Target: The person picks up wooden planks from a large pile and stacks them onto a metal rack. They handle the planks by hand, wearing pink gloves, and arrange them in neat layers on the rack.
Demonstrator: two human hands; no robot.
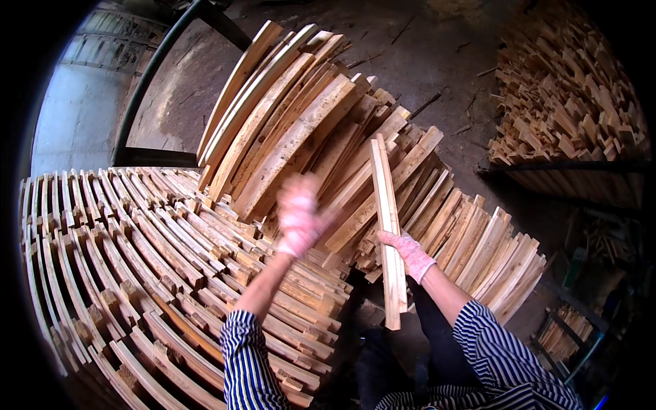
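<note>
My right hand (413,257), in a pink and white glove with bare fingertips, is closed round the lower half of a pale wooden strip (385,198). The strip stands steeply tilted, and a lengthwise line suggests that two pieces lie together. My left hand (298,217), gloved alike, hovers over the near side of the big wood pile (301,123). Motion smears its fingers, but the thumb sticks out apart and nothing shows in the hand. Rough wooden strips of mixed widths lean side by side in that pile.
At the left, rows of stacked wooden strips (157,273) form a broad layered stack. A leaning row of strips (471,239) runs to the right. Beyond the dark floor (437,68) rises a heap of short wood pieces (567,102). A dark metal frame (147,89) stands at the far left.
</note>
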